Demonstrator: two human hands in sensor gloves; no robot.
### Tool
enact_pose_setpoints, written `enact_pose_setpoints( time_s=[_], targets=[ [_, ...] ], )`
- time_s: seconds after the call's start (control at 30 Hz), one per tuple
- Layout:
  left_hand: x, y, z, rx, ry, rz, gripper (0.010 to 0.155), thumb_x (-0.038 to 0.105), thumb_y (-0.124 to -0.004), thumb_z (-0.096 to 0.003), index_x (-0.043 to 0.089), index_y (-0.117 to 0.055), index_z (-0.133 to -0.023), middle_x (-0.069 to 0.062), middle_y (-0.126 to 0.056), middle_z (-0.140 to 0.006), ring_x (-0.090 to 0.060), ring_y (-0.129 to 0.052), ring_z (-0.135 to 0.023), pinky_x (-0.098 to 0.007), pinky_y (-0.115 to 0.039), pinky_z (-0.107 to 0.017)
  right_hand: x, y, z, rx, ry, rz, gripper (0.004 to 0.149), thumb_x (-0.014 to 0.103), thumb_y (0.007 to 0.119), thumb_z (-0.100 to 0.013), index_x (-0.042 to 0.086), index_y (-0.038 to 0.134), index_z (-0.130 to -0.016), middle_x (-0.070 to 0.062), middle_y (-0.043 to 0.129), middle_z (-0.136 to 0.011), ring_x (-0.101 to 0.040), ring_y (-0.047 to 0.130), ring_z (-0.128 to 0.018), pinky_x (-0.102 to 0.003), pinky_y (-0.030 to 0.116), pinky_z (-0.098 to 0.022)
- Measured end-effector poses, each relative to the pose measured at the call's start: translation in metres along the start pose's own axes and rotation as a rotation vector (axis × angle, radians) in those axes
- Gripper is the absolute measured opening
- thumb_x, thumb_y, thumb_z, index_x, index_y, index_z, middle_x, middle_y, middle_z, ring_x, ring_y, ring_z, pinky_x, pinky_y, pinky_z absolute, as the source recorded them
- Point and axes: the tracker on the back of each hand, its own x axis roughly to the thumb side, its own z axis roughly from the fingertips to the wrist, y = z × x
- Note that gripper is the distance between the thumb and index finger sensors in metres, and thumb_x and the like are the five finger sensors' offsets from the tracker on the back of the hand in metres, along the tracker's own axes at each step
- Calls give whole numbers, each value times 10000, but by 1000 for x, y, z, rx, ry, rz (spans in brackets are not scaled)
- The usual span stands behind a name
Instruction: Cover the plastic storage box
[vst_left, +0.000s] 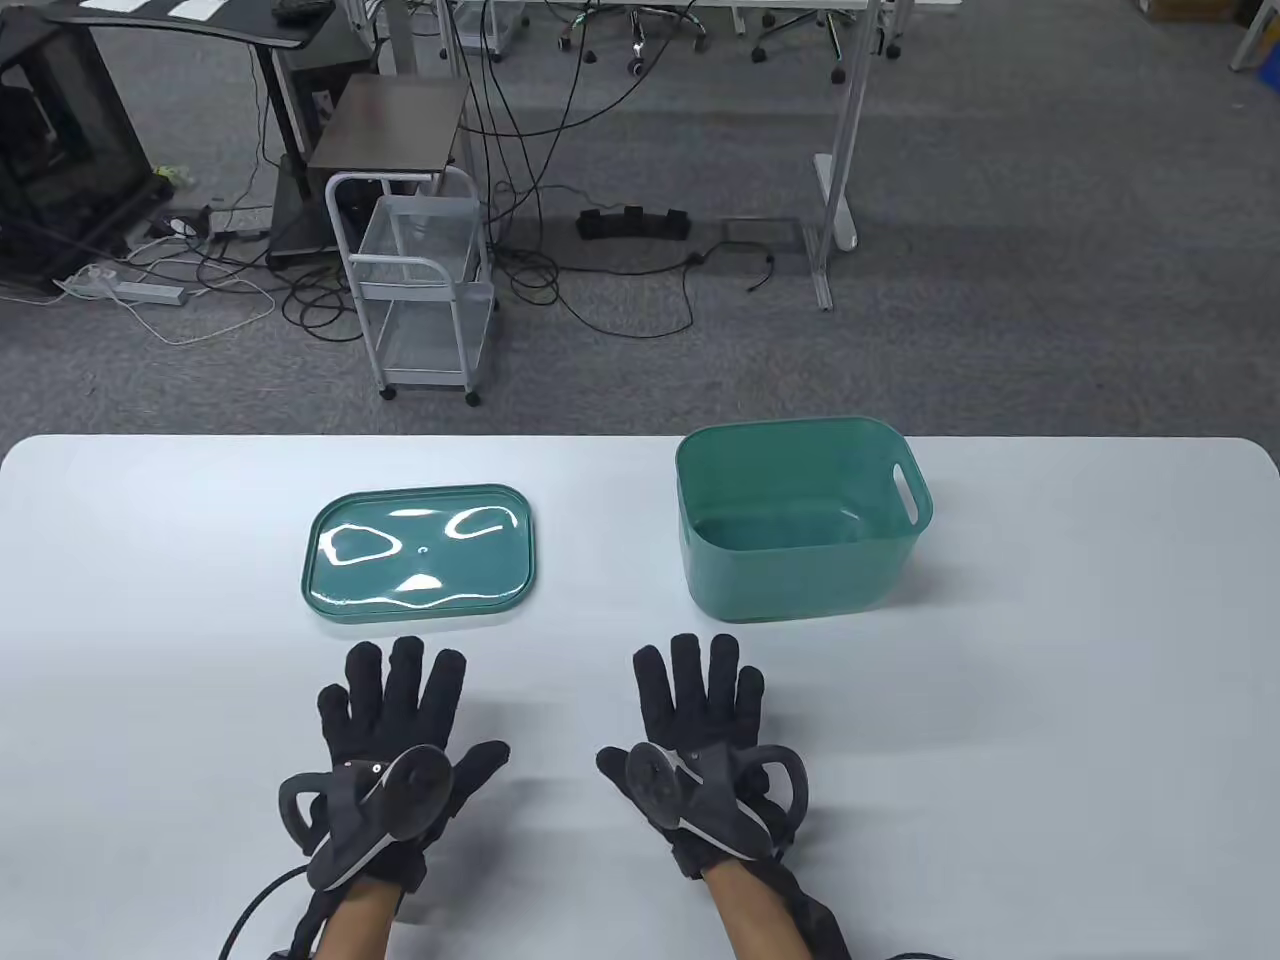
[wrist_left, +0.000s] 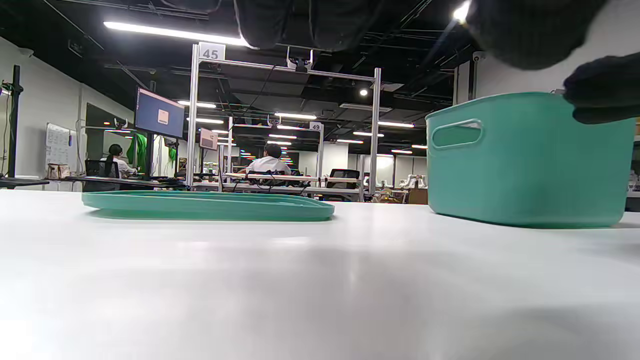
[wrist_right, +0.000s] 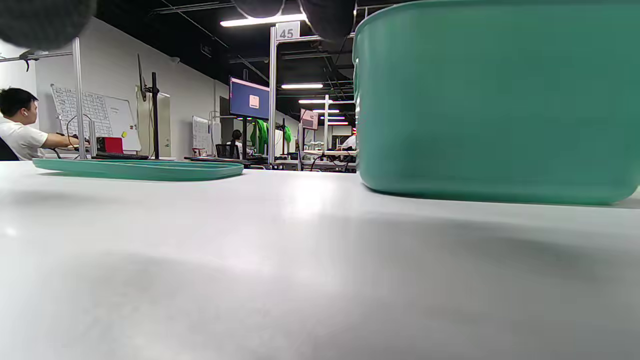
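Observation:
A green plastic storage box (vst_left: 800, 560) stands open on the white table (vst_left: 1050, 700), right of centre. Its flat green lid (vst_left: 420, 552) lies on the table to the left, apart from the box. My left hand (vst_left: 395, 720) rests flat on the table, fingers spread, just in front of the lid and not touching it. My right hand (vst_left: 700, 715) rests flat, fingers spread, in front of the box's left corner. Both hands are empty. The lid (wrist_left: 207, 206) and box (wrist_left: 530, 160) show in the left wrist view, and the lid (wrist_right: 137, 169) and box (wrist_right: 500, 100) in the right wrist view.
Beyond the table's far edge the floor holds a white wire cart (vst_left: 425, 290), cables and desk legs. The box has a cut-out handle (vst_left: 908, 492) on its right side.

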Motion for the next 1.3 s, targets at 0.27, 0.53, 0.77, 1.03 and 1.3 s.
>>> enact_pose_setpoints(
  time_s=[0.27, 0.53, 0.77, 1.03, 1.3],
  targets=[
    [-1, 0, 0, -4, 6, 19, 923, 782, -694, -414, 366, -433, -1196, -107, -385, -1305, -509, -265, -1197, -735, -309, -794, -4, 1, 0, 11, 21, -18, 981, 769, 588, -439, 187, 287, -1169, -218, 338, -1248, -557, 246, -1082, -675, 304, -720],
    [-2, -1, 1, -9, 9, 44, 917, 779, -689, -420, 366, -430, -1197, -108, -385, -1305, -508, -268, -1198, -733, -310, -795, -17, -13, -10, -26, 98, -95, 1005, 767, 597, -436, 186, 221, -1165, -207, 244, -1254, -527, 184, -1095, -650, 279, -744],
    [-3, -2, 1, -10, 14, 58, 915, 779, -686, -420, 367, -427, -1196, -106, -385, -1304, -507, -271, -1197, -731, -311, -796, -34, -61, -48, -52, 134, -111, 1027, 749, 628, -415, 234, 129, -1150, -130, 110, -1267, -427, 71, -1134, -588, 190, -806],
    [-5, -3, 2, -14, 17, 70, 915, 777, -686, -423, 362, -427, -1196, -110, -386, -1302, -507, -275, -1196, -729, -311, -797, -70, -114, -100, 3, 254, -70, 1021, 741, 641, -394, 288, 115, -1143, -49, 43, -1276, -329, -17, -1156, -521, 105, -842],
    [-7, -4, 3, -25, 28, 73, 913, 775, -689, -422, 363, -430, -1195, -111, -389, -1301, -507, -279, -1196, -727, -314, -796, -99, -114, -133, 85, 263, -211, 1009, 741, 641, -383, 310, 147, -1149, -28, 84, -1285, -301, -28, -1162, -504, 86, -849]
  ],
)
